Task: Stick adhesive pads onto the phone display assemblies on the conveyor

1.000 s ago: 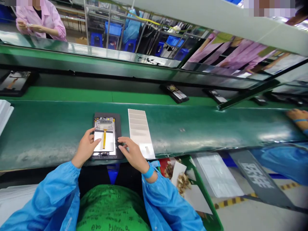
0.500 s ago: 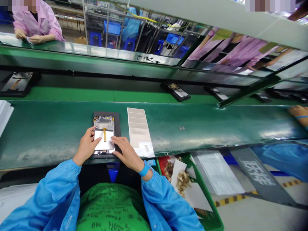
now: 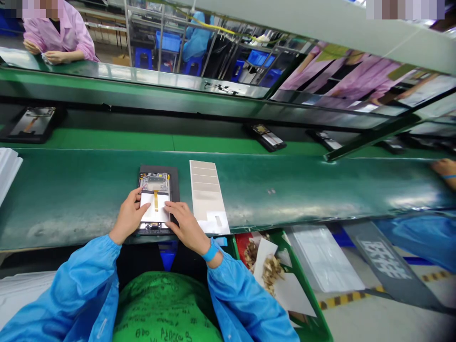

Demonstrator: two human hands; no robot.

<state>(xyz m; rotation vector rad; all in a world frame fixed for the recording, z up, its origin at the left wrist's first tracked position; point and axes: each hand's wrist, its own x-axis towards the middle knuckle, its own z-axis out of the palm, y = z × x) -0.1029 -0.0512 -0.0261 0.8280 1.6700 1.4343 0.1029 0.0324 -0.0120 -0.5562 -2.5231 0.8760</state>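
Observation:
An opened tablet (image 3: 156,183) with its circuit board showing lies on a dark pad (image 3: 174,183) at the front of the green bench. A flat white battery (image 3: 148,213) fills its lower half, with an orange ribbon cable (image 3: 156,200) running down over it. My left hand (image 3: 128,213) grips the tablet's left side, its thumb on the battery. From the right, my right hand (image 3: 187,225) holds the other side, fingertips on the battery's edge and thumb near the lower end. Just right of the pad lies a sheet of beige adhesive pieces (image 3: 206,190).
Behind the bench (image 3: 285,185), a green conveyor (image 3: 124,142) carries several opened tablets on dark pads. A green bin (image 3: 313,304) with paper scraps stands below right. White sheets (image 3: 9,166) are stacked at left. A co-worker's hand (image 3: 443,167) rests at far right.
The view has shifted slightly. Both hands keep nearly the same hold on the tablet, and my right wrist has moved a little to the left.

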